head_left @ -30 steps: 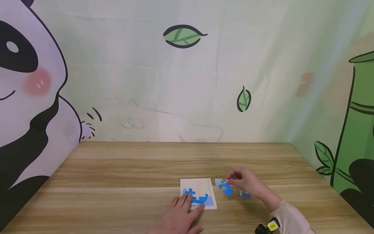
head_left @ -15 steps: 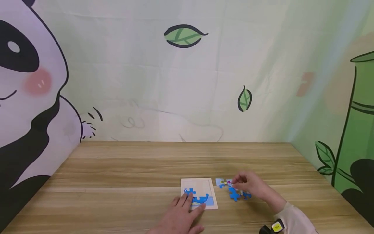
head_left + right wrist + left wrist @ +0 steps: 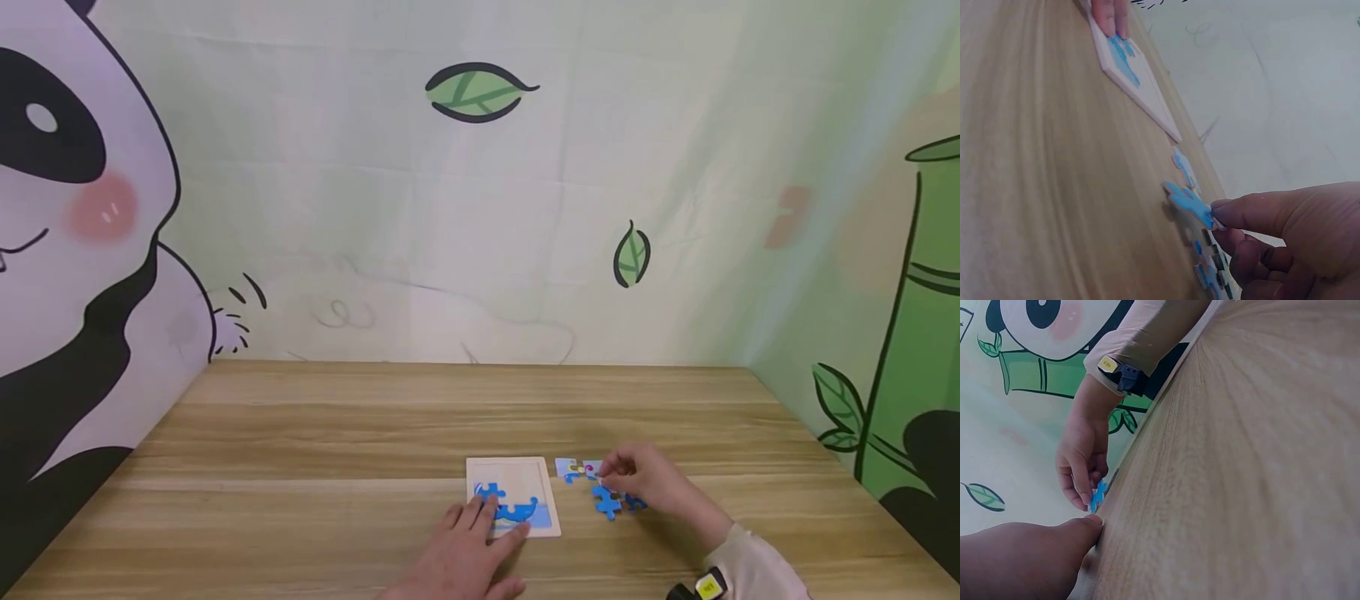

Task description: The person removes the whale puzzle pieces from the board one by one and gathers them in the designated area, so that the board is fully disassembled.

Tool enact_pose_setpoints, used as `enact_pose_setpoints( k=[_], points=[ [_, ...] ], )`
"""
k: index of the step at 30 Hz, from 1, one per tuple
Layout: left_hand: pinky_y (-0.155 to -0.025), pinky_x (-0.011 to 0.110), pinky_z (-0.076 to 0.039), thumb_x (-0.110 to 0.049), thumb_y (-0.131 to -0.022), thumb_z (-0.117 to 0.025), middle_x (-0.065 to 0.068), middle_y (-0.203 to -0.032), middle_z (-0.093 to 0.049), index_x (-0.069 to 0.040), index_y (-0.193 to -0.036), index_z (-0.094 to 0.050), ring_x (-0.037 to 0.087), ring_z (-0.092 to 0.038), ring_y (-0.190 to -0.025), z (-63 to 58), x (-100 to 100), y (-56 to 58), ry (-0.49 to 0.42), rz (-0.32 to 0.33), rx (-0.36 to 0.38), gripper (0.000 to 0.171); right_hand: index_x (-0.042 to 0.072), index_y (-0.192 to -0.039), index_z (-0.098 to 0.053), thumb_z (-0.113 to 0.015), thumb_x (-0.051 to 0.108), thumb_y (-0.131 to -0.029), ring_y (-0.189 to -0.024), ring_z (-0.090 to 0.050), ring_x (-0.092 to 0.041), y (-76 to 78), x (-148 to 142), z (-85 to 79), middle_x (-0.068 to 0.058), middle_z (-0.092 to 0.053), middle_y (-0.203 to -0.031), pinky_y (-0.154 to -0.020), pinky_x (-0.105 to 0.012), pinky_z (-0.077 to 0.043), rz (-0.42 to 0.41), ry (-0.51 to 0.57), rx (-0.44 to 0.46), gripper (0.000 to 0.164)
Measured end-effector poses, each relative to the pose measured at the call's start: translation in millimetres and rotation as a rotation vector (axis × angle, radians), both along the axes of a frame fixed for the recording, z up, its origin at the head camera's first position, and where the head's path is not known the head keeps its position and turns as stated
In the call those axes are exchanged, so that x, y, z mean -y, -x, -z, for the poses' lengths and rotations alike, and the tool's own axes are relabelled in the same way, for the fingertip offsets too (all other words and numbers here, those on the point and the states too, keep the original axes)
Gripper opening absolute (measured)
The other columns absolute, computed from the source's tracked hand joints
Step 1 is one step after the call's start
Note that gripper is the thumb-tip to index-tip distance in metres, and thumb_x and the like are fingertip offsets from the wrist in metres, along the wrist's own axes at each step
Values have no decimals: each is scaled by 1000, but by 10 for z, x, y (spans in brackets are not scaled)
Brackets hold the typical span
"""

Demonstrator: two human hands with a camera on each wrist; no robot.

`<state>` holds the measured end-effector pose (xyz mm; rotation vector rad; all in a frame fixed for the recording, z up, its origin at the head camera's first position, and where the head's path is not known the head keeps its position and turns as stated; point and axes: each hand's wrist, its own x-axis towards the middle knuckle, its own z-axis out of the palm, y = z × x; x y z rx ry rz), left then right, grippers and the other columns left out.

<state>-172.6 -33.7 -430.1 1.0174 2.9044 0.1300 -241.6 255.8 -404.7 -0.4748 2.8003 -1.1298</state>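
A square wooden puzzle board [image 3: 517, 475] lies on the table with blue pieces set in its lower part. My left hand [image 3: 461, 554] rests on its lower left side, fingers stretched over the pieces. To the right of the board, my right hand [image 3: 648, 483] pinches a blue puzzle piece [image 3: 1186, 201] between thumb and fingertips. The right wrist view has that piece tilted and raised off the wood. Behind it are light blue puzzle pieces [image 3: 570, 468]. More blue pieces [image 3: 1207, 265] lie under the right hand, partly hidden by it in the head view.
The wood-grain table [image 3: 300, 517] extends around the board to a printed wall [image 3: 375, 208] at the back. A dark device with a yellow label [image 3: 708, 585] is strapped at the right wrist.
The right hand has moved slightly right and toward me with the blue puzzle piece, off the light blue pieces. The left hand keeps its place on the board.
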Motion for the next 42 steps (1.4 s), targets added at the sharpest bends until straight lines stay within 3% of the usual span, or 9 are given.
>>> enact_pose_setpoints(
  k=[5, 12, 15, 27, 35, 42],
  points=[
    [-110, 53, -35, -65, -94, -36, 19, -151, -38, -36, -146, -38, 35, -35, -141, 11, 0, 6, 3, 8, -13, 59, 6, -90, -66, -69, 7, -84, -71, -52, -11, -2, 15, 68, -1, -61, -78, -61, -20, -43, 49, -33, -24, 6],
    [-112, 54, -31, -66, -94, -35, 17, -155, -33, -38, -147, -35, 34, -30, -144, -21, -9, 22, 18, -4, 56, 60, 6, -91, -67, -69, 7, -84, -73, -52, -13, -12, 51, 61, -2, -62, -81, -61, -21, -43, 86, -42, -18, 8],
    [-113, 53, -30, -66, -94, -35, 17, -155, -32, -38, -148, -35, 34, -30, -144, -29, -17, 11, 30, -7, 53, 60, 7, -93, -68, -68, 9, -86, -73, -52, -14, -3, 86, 32, -2, -62, -83, -60, -21, -42, 108, -41, -8, 7],
    [-113, 50, -31, -64, -94, -36, 16, -154, -33, -35, -147, -38, 32, -31, -144, -27, -31, -20, 70, -16, -29, 60, 6, -97, -68, -66, 17, -89, -71, -54, -12, 27, 339, -108, -2, -67, -87, -59, -20, -45, 26, -12, -88, 13],
    [-111, 46, -35, -62, -95, -37, 14, -151, -40, -25, -144, -43, 29, -37, -141, -36, -60, -56, 118, 13, -151, 61, 5, -97, -69, -65, 15, -90, -72, -55, -12, 60, 491, -93, -3, -67, -87, -61, -20, -45, 1, 23, -93, 13],
    [-111, 46, -36, -66, -96, -23, 11, -152, -39, -22, -145, -42, 27, -36, -141, -60, -102, -81, 132, 44, -92, 68, 4, -96, -70, -65, 12, -90, -74, -55, -10, 89, 607, -81, -3, -68, -87, -63, -19, -46, -40, 27, -135, 12]
  ],
)
